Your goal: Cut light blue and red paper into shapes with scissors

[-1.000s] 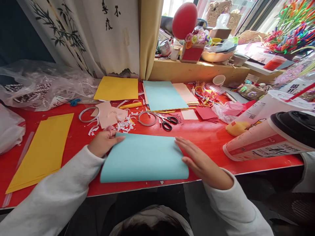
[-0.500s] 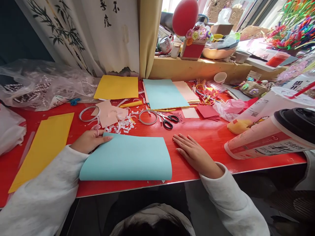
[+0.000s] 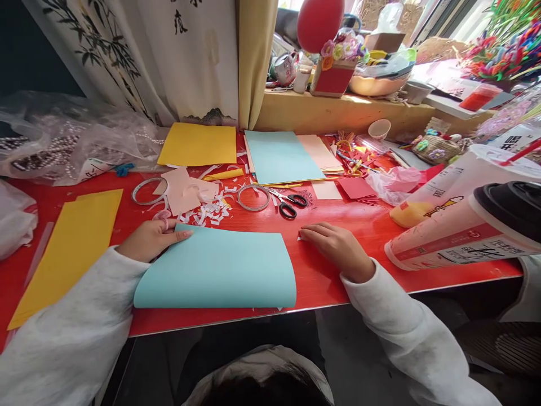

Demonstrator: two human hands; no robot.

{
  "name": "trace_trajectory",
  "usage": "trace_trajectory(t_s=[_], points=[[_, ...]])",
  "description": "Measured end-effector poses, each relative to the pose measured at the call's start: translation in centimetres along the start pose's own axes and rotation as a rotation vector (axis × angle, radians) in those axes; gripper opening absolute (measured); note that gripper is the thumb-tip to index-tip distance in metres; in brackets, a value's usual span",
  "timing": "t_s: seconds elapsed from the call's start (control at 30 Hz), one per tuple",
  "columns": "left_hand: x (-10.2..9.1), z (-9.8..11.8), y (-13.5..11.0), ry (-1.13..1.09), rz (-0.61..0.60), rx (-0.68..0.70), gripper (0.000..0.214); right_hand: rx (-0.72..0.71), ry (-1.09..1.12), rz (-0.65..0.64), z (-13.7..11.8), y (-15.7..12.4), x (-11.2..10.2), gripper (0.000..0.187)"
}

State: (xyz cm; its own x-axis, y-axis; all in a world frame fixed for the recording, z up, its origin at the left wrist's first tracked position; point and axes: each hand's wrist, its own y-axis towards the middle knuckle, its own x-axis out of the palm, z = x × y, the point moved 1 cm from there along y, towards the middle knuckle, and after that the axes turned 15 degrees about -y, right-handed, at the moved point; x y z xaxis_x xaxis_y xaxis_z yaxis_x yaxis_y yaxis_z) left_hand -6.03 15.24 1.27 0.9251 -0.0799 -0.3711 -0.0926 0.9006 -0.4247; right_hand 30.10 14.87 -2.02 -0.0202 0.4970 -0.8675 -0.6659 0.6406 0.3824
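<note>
The left hand (image 3: 146, 241) grips the far left corner of a light blue sheet of paper (image 3: 220, 268), its thumb flat on top and its other fingers bent underneath, with only the paper's thickness visible between them. The sheet lies near the middle of the near edge of the red surface (image 3: 372, 234), doubled over in a soft, unflattened bend that faces that edge; its right end is free of both hands.

The right hand (image 3: 338, 248) rests on the surface to the right of the sheet, apart from it. Its fingers lie close together and slightly curled, the tips by a tiny white scrap (image 3: 300, 238); whether they pinch it I cannot tell.

Beyond the sheet, towards the far edge, are white paper clippings (image 3: 211, 212), a tape roll (image 3: 253, 209) and black-handled scissors (image 3: 285, 198) with parted handles. Yellow sheets (image 3: 76, 242) lie towards the near left corner, and a black-lidded cup (image 3: 456, 242) lies on its side towards the near right corner.
</note>
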Motion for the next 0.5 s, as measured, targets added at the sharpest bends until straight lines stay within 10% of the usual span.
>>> trace_trajectory(t_s=[0.5], points=[[-0.25,-0.39,0.15,-0.046,-0.022,0.025,0.039,0.025,0.101,0.048,0.74,-0.77,0.46,0.020]])
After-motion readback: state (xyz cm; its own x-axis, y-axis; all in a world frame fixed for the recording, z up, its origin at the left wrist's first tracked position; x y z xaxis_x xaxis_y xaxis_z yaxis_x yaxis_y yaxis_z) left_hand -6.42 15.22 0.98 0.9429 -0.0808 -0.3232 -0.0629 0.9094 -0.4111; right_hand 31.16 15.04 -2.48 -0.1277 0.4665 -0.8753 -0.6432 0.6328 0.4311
